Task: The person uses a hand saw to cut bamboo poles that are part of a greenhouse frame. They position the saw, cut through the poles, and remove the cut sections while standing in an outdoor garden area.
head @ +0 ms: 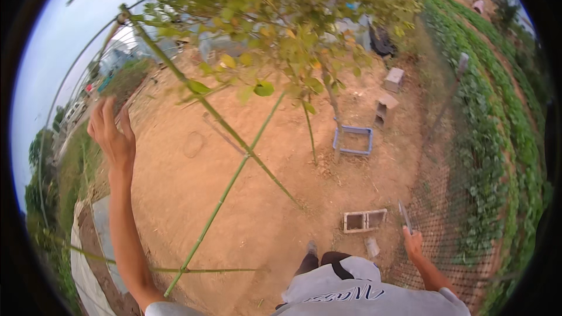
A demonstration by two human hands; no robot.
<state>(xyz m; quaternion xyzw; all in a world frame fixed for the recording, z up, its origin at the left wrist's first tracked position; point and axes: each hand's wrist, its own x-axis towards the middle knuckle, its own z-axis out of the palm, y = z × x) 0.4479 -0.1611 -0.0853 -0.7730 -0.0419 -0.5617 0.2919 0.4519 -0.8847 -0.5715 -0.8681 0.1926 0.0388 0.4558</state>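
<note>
My left hand (113,136) is raised at the left, its fingers bent and parted with nothing seen between them. To its right a green bamboo pole (171,68) slants down to the ground, apart from the hand. A second bamboo pole (219,204) crosses it, and the two meet partway down. Low on the right, my right hand (412,243) grips a knife (405,216) by its handle, the blade pointing away from me. Black netting (432,232) stands just beyond that hand. A thin bamboo pole (215,270) runs sideways behind my left forearm.
A leafy tree (333,96) rises ahead, with a blue plastic crate frame (371,140) by its trunk. Near my feet lie a hollow concrete block (354,223) and a clear plastic cup (372,247). Rows of green crops (483,175) grow behind the netting. Farther off is a person (478,5).
</note>
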